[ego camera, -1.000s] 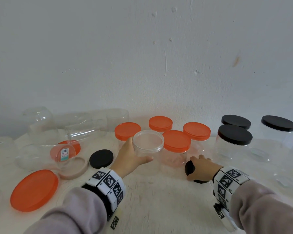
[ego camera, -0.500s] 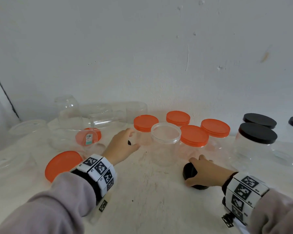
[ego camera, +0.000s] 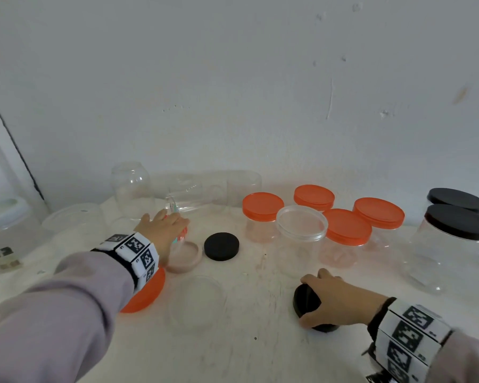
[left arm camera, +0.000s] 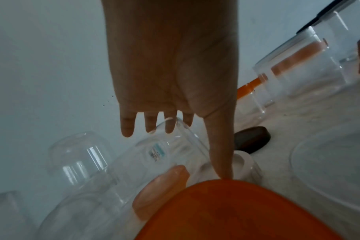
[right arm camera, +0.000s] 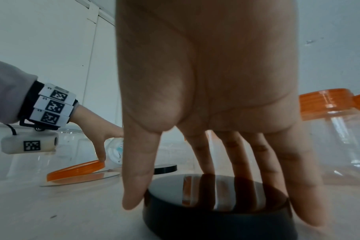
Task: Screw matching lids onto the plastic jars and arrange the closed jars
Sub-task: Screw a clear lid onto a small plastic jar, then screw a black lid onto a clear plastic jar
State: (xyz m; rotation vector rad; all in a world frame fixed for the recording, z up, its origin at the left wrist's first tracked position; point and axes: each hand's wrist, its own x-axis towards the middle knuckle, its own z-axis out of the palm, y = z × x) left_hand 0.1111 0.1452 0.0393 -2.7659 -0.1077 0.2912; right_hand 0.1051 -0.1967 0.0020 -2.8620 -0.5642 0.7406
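My left hand reaches out flat, fingers straight, over a clear jar that lies on its side with a small label on it. In the left wrist view the left hand spreads above that jar, and I cannot tell if it touches. My right hand grips a black lid flat on the table, thumb on one side and fingers on the other; the right wrist view shows the right hand over this lid. An open clear jar stands among orange-lidded jars.
A loose black lid, a beige lid, a large orange lid and a flat clear lid lie between the hands. Empty clear jars crowd the back left. Black-lidded jars stand at the right.
My left hand let go of the open clear jar and moved left to the lying labelled jar. My right hand stayed on the black lid. The head view turned left.
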